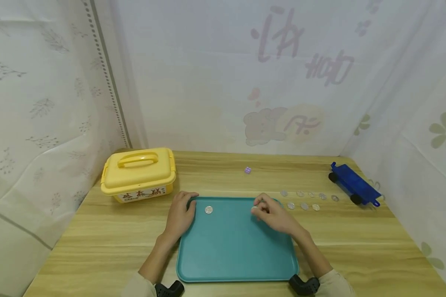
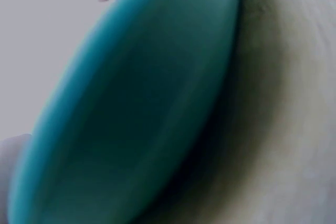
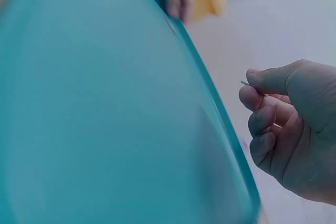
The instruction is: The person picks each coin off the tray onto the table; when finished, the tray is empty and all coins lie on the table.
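A silver-coloured coin [image 3: 244, 83] is pinched between the thumb and index finger of my right hand [image 1: 274, 215], above the upper right part of a teal tray [image 1: 238, 247]. The other fingers of that hand are curled in. My left hand [image 1: 180, 214] rests at the tray's upper left corner, thumb at the rim and fingers along the outside. Another coin [image 1: 208, 209] lies flat in the tray near that thumb. To the right of the tray, several coins [image 1: 304, 206] lie in two loose rows on the table. The left wrist view is blurred.
A yellow lidded box [image 1: 139, 177] with a handle stands at the back left of the wooden table [image 1: 357, 243]. Behind the tray lies a small purple piece [image 1: 247, 170]. A blue toy wagon [image 1: 354, 183] with black wheels sits at the back right. Curtains hang behind.
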Motion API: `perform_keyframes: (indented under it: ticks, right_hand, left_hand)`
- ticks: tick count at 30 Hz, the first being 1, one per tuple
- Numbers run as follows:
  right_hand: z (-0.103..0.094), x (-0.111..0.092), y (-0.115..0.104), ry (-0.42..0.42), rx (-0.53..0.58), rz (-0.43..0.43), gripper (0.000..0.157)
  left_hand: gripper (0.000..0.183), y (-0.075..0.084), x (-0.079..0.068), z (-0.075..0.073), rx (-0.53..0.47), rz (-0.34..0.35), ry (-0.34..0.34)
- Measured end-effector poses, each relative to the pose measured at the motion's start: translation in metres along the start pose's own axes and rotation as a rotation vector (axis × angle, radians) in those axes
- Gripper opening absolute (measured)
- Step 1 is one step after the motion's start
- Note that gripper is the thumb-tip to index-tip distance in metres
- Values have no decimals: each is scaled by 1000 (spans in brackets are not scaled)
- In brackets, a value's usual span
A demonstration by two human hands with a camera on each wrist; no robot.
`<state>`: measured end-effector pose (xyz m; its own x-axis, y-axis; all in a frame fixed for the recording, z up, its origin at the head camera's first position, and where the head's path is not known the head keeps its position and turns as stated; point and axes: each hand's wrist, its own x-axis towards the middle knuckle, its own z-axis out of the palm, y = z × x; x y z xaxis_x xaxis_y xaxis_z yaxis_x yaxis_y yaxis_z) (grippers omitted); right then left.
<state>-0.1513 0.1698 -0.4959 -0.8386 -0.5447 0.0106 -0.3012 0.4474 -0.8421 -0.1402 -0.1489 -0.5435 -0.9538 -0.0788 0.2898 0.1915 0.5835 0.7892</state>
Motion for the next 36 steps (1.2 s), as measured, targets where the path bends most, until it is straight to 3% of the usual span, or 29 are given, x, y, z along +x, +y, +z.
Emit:
perform_keyframes:
  ticks: [7,12,18,24,36]
  right_hand:
    - [-55,-29,41,147,14,102,27]
    - [-92,-52,68,258,-71,146,26]
    - [-128,-70,91,289,-145,163,20]
    - [-144,-87,103,275,-222,274,16]
    - [-149,-86,100,183,-336,304,15]
  left_hand:
    - [22,1,-1,0,8,10,7]
    - [22,2,0,0,-3,12,-6]
    - [22,0,0,-1,10,12,7]
    - [22,1,-1,0,-6,12,-5]
    - [22,1,0,-1,-1,5,3]
